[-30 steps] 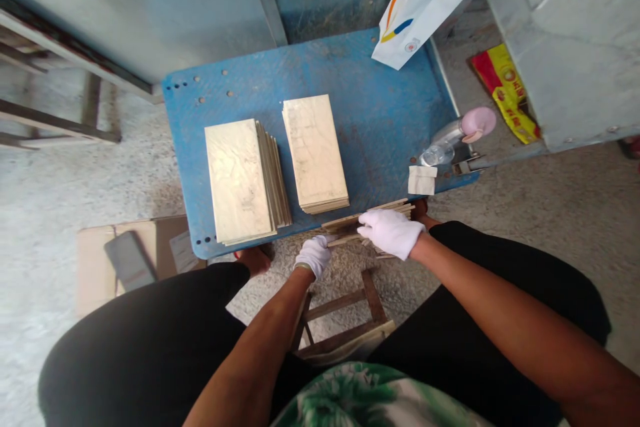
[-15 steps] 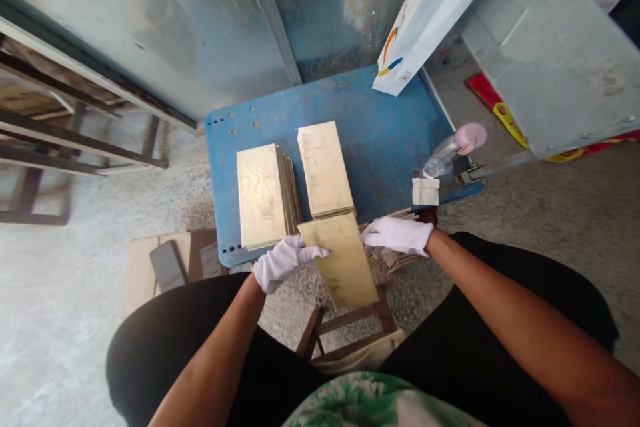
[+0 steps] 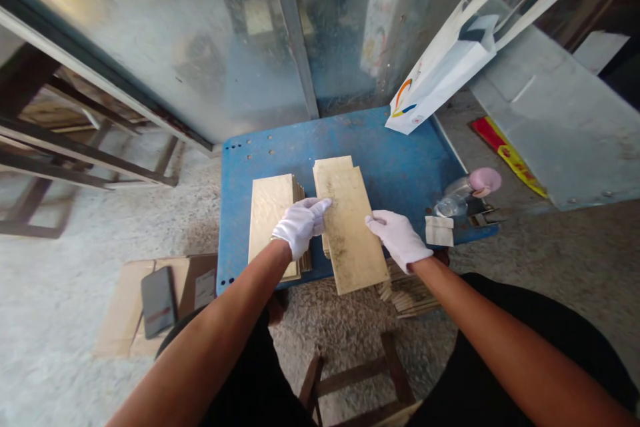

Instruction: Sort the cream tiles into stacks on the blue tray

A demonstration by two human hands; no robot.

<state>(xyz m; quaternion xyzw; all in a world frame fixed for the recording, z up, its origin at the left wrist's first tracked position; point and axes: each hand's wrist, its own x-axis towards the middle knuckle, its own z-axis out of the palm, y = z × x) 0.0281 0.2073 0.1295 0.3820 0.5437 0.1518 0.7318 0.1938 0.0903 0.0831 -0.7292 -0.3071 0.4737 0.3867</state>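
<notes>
A thin tan rectangular board (image 3: 353, 230) with dark smudges is held between my two white-gloved hands. My left hand (image 3: 301, 223) pinches its left edge, thumb or finger on the top face. On the opposite edge, my right hand (image 3: 397, 237) grips it with the thumb on top. The board overlaps a pile of like boards (image 3: 334, 161), mostly hidden beneath it. Left of that, partly behind my left hand and forearm, stands a taller stack of boards (image 3: 270, 207). More boards (image 3: 413, 293) lie below the table edge, under my right hand.
The piles sit on a blue table (image 3: 360, 133) against a metal-framed panel (image 3: 295, 33). A white paper bag (image 3: 430, 87), a pink-capped bottle (image 3: 465, 190) and a folded cloth or paper (image 3: 439, 231) are at right. A phone (image 3: 159, 301) lies on cardboard (image 3: 117, 313). A wooden stool (image 3: 357, 377) stands below.
The board has moved up from in front of the table to over the middle pile, both hands with it. My right hand now grips its right edge. The view has shifted.
</notes>
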